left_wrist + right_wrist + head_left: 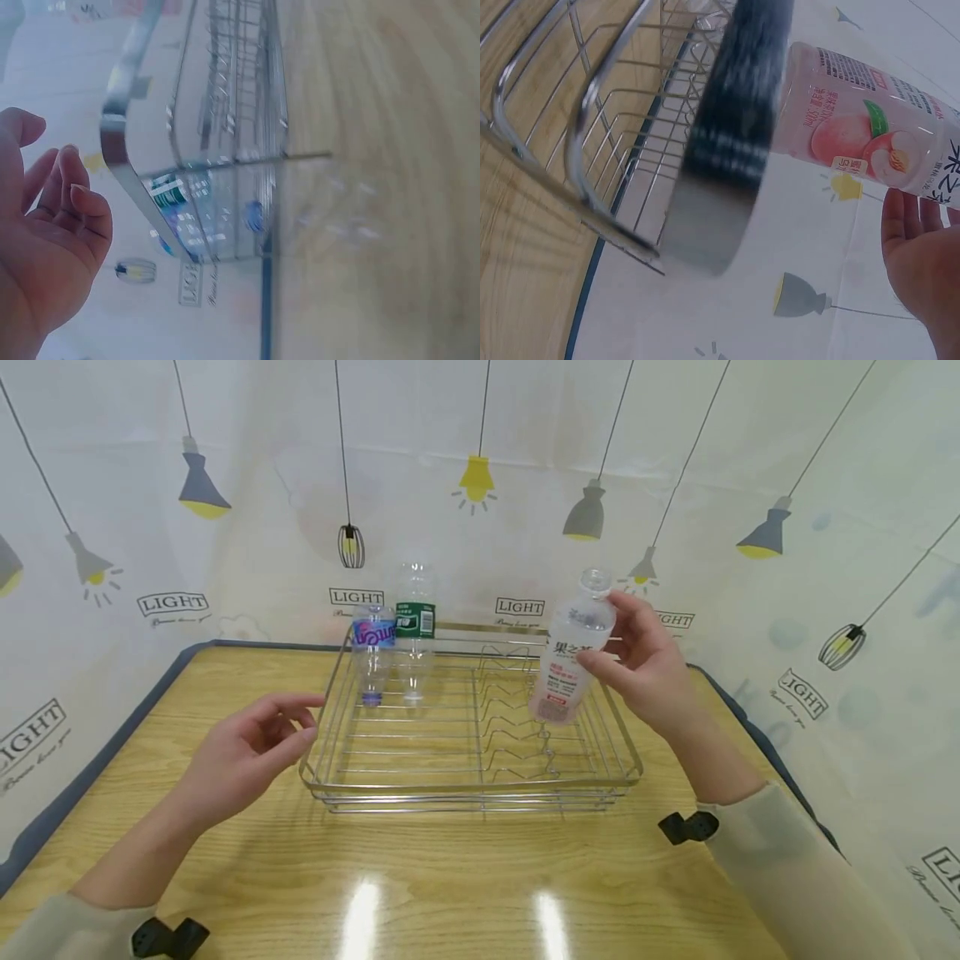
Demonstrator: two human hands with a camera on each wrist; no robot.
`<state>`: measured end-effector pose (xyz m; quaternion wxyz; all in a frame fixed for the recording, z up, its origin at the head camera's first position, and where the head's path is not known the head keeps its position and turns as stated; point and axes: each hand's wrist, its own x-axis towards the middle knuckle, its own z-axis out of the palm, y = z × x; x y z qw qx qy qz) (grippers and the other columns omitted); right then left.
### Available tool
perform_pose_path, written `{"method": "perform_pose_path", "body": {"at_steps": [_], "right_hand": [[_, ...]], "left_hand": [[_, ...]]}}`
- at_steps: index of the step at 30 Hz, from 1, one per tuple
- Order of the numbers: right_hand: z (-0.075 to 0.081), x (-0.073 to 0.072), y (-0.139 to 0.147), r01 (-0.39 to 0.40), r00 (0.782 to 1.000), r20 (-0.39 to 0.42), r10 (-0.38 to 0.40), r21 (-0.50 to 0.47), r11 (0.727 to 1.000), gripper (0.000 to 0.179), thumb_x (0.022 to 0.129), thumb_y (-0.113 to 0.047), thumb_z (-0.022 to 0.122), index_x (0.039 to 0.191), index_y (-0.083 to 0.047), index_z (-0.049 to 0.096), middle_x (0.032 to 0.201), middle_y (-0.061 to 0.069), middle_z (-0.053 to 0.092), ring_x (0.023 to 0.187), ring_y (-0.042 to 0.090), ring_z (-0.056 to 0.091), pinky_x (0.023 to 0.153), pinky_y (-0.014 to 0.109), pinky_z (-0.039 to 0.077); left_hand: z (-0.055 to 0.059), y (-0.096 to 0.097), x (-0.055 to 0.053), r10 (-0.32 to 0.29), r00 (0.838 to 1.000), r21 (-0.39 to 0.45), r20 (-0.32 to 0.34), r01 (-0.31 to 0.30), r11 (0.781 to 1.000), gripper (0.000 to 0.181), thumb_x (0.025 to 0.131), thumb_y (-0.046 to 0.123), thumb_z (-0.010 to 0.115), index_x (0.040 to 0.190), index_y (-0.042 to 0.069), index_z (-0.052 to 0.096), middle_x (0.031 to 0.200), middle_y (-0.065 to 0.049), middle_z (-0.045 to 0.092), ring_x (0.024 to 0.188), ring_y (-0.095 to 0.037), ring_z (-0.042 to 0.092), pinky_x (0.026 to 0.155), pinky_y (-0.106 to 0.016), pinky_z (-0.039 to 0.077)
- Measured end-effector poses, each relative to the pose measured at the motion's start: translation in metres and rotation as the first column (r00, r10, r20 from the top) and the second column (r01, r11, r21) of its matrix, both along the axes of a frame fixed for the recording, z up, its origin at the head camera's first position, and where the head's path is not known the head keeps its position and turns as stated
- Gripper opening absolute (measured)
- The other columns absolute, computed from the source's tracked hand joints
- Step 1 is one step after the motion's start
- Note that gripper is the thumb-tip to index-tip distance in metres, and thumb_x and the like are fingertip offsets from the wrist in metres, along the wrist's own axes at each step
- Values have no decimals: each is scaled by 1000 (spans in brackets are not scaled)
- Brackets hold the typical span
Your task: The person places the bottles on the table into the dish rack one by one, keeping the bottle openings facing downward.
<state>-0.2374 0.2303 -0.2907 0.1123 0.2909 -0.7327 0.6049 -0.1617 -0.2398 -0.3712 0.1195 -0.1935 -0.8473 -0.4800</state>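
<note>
My right hand (648, 664) grips a clear plastic bottle (567, 664) with a pink peach label, fingers behind it and thumb in front. The bottle is upright with its bare neck at the top, above the right part of a wire dish rack (472, 787). In the right wrist view its peach picture (866, 142) faces the camera. Beside the rack's left rim, my left hand (251, 752) holds nothing, its fingers loosely bent. Two bottles stand neck-down at the rack's back left: one with a purple-blue label (373, 633), one with a green label (415, 620).
The rack stands on a wood-grain table (420, 868). Wavy wire dividers (510, 722) run along its right half. A pale curtain (420, 435) printed with lamps surrounds the table at the back and sides.
</note>
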Motion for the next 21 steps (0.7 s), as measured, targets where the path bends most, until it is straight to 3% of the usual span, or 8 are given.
{"method": "perform_pose_path", "body": {"at_steps": [8,14,21], "right_hand": [[-11,2,-33,-40,998,-48,48,154,987,74,94,11,74,160,-2,44,131,11,62,116,20,61,101,25,54],[-15,4,-52,-100,991,-74,112,151,983,77,90,12,76,158,1,43,130,16,63,117,20,62,102,28,55],[-15,8,-67,-145,986,-64,155,132,980,77,90,9,79,156,-4,41,129,16,63,117,24,61,102,31,55]], "left_hand": [[33,44,-10,-147,989,7,-31,147,989,38,106,8,70,143,17,68,113,1,72,89,-13,69,71,-25,58],[52,73,-29,-210,978,56,1,210,976,43,105,12,73,147,17,64,124,-4,72,106,-16,73,85,-26,62],[62,103,-49,-295,953,74,69,290,954,63,103,19,79,160,23,53,148,-3,64,129,-24,69,95,-38,62]]}}
